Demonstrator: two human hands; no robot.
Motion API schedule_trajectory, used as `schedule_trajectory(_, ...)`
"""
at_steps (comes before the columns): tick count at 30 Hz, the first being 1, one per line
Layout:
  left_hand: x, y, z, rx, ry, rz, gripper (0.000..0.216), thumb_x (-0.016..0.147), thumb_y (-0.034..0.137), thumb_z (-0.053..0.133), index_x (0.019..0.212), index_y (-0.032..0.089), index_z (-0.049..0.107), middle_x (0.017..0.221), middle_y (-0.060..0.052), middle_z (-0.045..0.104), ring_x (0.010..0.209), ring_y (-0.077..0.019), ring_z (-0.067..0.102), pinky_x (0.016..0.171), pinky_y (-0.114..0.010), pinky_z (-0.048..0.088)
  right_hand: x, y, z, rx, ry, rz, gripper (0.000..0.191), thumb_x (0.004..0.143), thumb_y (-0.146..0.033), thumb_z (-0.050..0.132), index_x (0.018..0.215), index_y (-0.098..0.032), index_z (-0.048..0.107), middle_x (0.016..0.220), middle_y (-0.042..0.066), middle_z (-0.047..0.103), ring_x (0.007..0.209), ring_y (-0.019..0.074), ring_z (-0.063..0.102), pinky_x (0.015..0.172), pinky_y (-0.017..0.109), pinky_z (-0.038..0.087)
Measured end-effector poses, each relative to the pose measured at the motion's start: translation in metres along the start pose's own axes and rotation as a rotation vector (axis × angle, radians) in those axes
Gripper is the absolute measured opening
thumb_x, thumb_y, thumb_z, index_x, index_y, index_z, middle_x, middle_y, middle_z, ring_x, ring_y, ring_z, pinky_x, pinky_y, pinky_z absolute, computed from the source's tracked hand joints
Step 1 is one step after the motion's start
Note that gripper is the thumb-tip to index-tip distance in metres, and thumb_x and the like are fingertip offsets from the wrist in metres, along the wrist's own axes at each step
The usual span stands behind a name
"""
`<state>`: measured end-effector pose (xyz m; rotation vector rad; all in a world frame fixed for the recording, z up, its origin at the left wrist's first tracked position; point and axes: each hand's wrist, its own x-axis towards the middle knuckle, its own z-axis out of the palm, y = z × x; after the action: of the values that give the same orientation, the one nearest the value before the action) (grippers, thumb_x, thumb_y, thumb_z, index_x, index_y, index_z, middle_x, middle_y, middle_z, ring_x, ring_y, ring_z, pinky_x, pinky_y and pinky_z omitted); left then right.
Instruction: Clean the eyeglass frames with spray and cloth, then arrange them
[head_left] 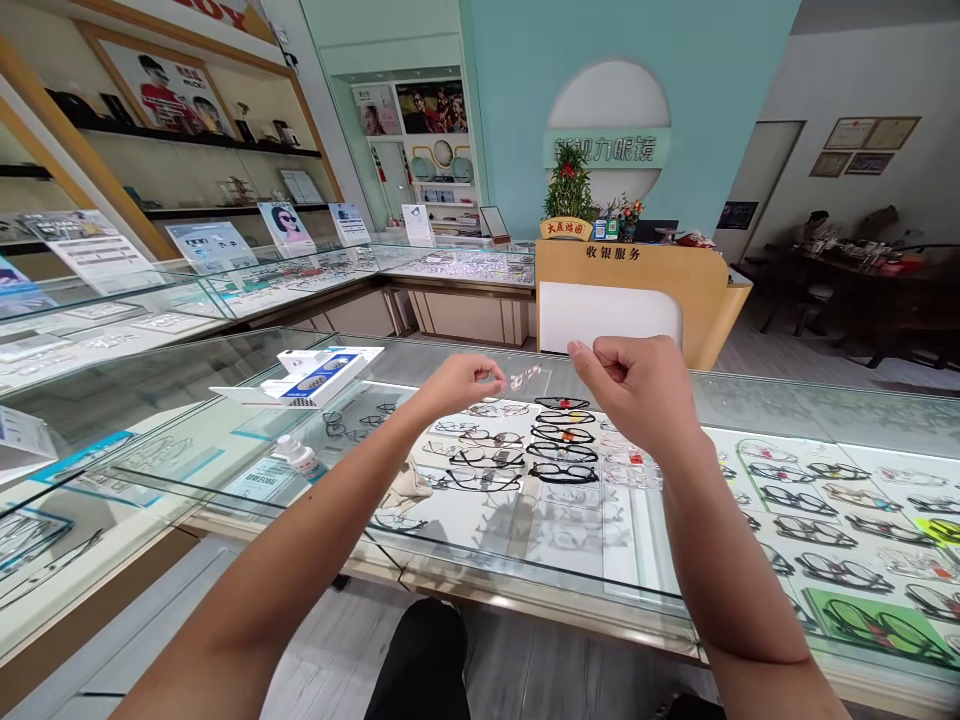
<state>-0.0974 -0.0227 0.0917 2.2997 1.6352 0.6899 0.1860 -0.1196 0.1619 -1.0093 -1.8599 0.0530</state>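
Note:
My left hand [466, 382] is raised over the glass counter with its fingers curled into a loose pinch. Whatever it may hold is hidden or too small to name. To its right, my right hand [637, 388] is closed in a fist, back of the hand towards me, the thumb along the side; its inside is out of sight. A small clear, pinkish item [525, 377] shows between the hands; I cannot tell whether it lies under the glass. Below them, a column of black eyeglasses [564, 472] and several thin-rimmed eyeglasses [491, 460] lie in the showcase.
On the glass showcase [480, 570] stand a white bottle [300, 457] and a blue-and-white box [326, 378]. A beige cloth [407, 487] lies nearby. More eyeglasses [844, 570] fill the right side. Behind is a wooden cashier desk [705, 300]; a person [814, 228] sits far right.

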Motion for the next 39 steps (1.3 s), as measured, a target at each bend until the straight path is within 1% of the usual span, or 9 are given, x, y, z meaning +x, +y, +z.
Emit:
schedule_trajectory(3,0.002,0.023,0.004,-0.444,0.119,0.038,0.031,0.085,0.051,0.073,0.089,0.02,0.077,0.088,-0.004,0.073,0.077,-0.0162,0.061,0.074,-0.029,0.045,0.0,0.017,0.006,0.077,0.041,0.06,0.054,0.101,-0.042,0.059,0.059,-0.022,0.031,0.054,-0.006,0.027,0.054,0.0119,0.022,0.055,0.031,0.019)
schedule_trajectory(6,0.009,0.046,0.023,-0.802,0.157,0.071,0.039,0.082,0.055,0.08,0.091,0.018,0.074,0.098,-0.006,0.076,0.09,-0.0174,0.065,0.086,-0.03,0.048,-0.01,0.05,0.024,0.213,-0.02,0.15,0.044,0.099,-0.046,0.062,0.065,-0.022,0.047,0.058,-0.007,0.033,0.057,0.012,0.029,0.057,0.029,0.024)
schedule_trajectory(9,0.016,0.068,0.051,-0.991,0.182,0.095,0.045,0.079,0.059,0.083,0.093,0.017,0.074,0.102,-0.008,0.078,0.095,-0.0187,0.067,0.091,-0.032,0.05,-0.029,0.087,0.045,0.351,-0.072,0.23,0.03,0.096,-0.05,0.066,0.089,-0.021,0.07,0.061,-0.008,0.033,0.059,0.0128,0.032,0.059,0.028,0.027)
schedule_trajectory(11,0.02,0.079,0.07,-1.052,0.188,0.107,0.046,0.078,0.059,0.084,0.093,0.017,0.074,0.101,-0.008,0.078,0.095,-0.0189,0.067,0.094,-0.033,0.051,-0.042,0.105,0.056,0.425,-0.058,0.271,0.032,0.096,-0.051,0.067,0.103,-0.02,0.074,0.062,-0.009,0.032,0.06,0.0131,0.032,0.06,0.028,0.028)
schedule_trajectory(19,0.03,0.085,0.125,-1.102,0.179,0.141,0.041,0.083,0.056,0.082,0.097,0.018,0.073,0.105,-0.008,0.078,0.101,-0.021,0.071,0.097,-0.034,0.053,-0.057,0.132,0.08,0.572,0.056,0.339,0.034,0.092,-0.052,0.071,0.094,-0.018,0.071,0.061,-0.009,0.034,0.059,0.0124,0.031,0.059,0.028,0.027)
schedule_trajectory(28,0.028,0.069,0.142,-1.092,0.169,0.155,0.038,0.089,0.057,0.077,0.095,0.02,0.073,0.105,-0.007,0.078,0.099,-0.0223,0.071,0.096,-0.036,0.055,-0.06,0.131,0.084,0.503,0.018,0.389,0.031,0.092,-0.052,0.067,0.09,-0.021,0.071,0.058,-0.008,0.039,0.055,0.0127,0.035,0.057,0.028,0.03)
schedule_trajectory(31,0.027,0.065,0.145,-1.068,0.165,0.151,0.038,0.092,0.058,0.073,0.098,0.021,0.072,0.104,-0.007,0.077,0.097,-0.0217,0.07,0.094,-0.037,0.054,-0.061,0.135,0.08,0.378,0.048,0.421,0.027,0.096,-0.048,0.063,0.092,-0.022,0.068,0.054,-0.008,0.05,0.051,0.0135,0.043,0.057,0.028,0.033)
schedule_trajectory(35,0.028,0.06,0.147,-1.008,0.21,0.15,0.039,0.093,0.06,0.07,0.093,0.021,0.067,0.101,-0.005,0.074,0.096,-0.0213,0.067,0.091,-0.036,0.054,-0.061,0.139,0.073,0.103,0.152,0.422,0.027,0.103,-0.046,0.053,0.102,-0.023,0.068,0.074,0.0,0.078,0.052,0.0157,0.056,0.061,0.03,0.039)
schedule_trajectory(39,0.03,0.055,0.15,-1.009,0.213,0.156,0.041,0.094,0.062,0.068,0.09,0.021,0.064,0.099,-0.005,0.069,0.097,-0.0213,0.066,0.09,-0.036,0.056,-0.059,0.142,0.068,-0.063,0.297,0.387,0.029,0.105,-0.043,0.051,0.116,-0.024,0.069,0.102,0.005,0.084,0.068,0.019,0.069,0.07,0.033,0.046)
